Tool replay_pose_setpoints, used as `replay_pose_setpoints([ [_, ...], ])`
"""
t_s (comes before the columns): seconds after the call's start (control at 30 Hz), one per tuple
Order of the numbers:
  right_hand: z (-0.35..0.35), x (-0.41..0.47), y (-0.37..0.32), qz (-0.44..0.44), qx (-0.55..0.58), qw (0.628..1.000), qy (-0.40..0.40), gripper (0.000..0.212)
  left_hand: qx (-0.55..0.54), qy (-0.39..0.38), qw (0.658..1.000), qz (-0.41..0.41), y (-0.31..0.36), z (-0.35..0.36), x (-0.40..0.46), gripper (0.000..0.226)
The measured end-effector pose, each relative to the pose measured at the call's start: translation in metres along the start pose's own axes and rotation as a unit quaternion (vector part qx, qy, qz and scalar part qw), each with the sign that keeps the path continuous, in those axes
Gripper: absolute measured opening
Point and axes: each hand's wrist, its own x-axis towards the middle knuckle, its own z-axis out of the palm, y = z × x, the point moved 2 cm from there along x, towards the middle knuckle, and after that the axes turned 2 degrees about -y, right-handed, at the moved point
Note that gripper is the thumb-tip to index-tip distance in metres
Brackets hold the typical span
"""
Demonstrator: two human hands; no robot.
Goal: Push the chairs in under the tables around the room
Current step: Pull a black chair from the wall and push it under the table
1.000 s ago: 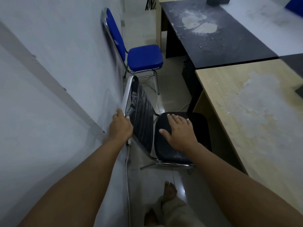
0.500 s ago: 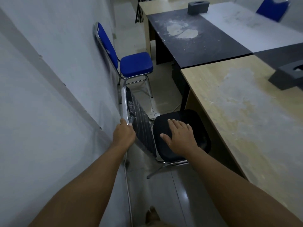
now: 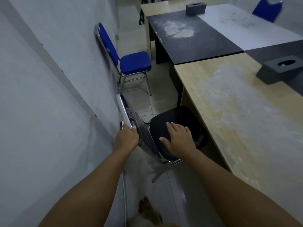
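Head view, left hand: our left hand (image 3: 127, 139) grips the chrome top rail of the black chair (image 3: 178, 128), fingers curled round the frame beside the white wall (image 3: 49, 95).
Head view, right hand: our right hand (image 3: 179, 141) lies flat on the black seat cushion, fingers straight and spread, grasping nothing.
Black chair: its seat front sits just under the edge of the wooden table (image 3: 237, 112); its backrest stands near the wall.
Blue chair: a blue chair (image 3: 131, 63) stands farther along the wall, well apart from the black table (image 3: 196, 45) it faces.
Tables: a dark grey box (image 3: 278, 69) sits on the wooden table; another grey box (image 3: 196, 8) sits farther off.
Far corner: a second blue chair back (image 3: 267, 9).
Floor: our bare foot (image 3: 147, 208) shows at the bottom edge.
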Motion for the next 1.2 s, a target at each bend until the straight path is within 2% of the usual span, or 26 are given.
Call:
replay_pose_setpoints([
  [0.3,0.012,-0.061,0.007,-0.012,0.006,1.0,-0.013,0.072,-0.029,0.015,0.999,-0.009,0.001,0.023,-0.071,0.054],
  [0.47,0.021,-0.083,-0.001,-0.017,0.015,0.999,-0.024,0.073,-0.024,0.024,0.999,0.012,-0.001,0.026,-0.11,0.053],
  [0.63,0.025,-0.094,-0.019,-0.046,0.023,0.999,-0.016,0.074,-0.074,0.017,0.997,0.033,-0.004,0.024,-0.146,0.047],
  [0.8,0.028,-0.099,-0.041,-0.095,0.049,0.994,-0.015,0.086,-0.141,-0.014,0.987,0.074,-0.016,0.018,-0.158,0.045],
  [0.9,0.032,-0.099,-0.053,-0.112,0.058,0.992,-0.013,0.087,-0.102,-0.033,0.986,0.125,-0.028,0.006,-0.151,0.049],
  [0.97,0.034,-0.097,-0.06,-0.11,0.053,0.993,-0.009,0.086,-0.038,-0.015,0.988,0.152,-0.034,-0.007,-0.143,0.051],
  [1.1,0.035,-0.09,-0.075,-0.094,0.07,0.993,0.01,0.082,0.034,0.106,0.977,0.18,-0.048,-0.034,-0.106,0.043],
  [1.2,0.04,-0.083,-0.085,-0.082,0.087,0.993,0.006,0.078,0.031,0.111,0.975,0.188,-0.056,-0.046,-0.066,0.035],
])
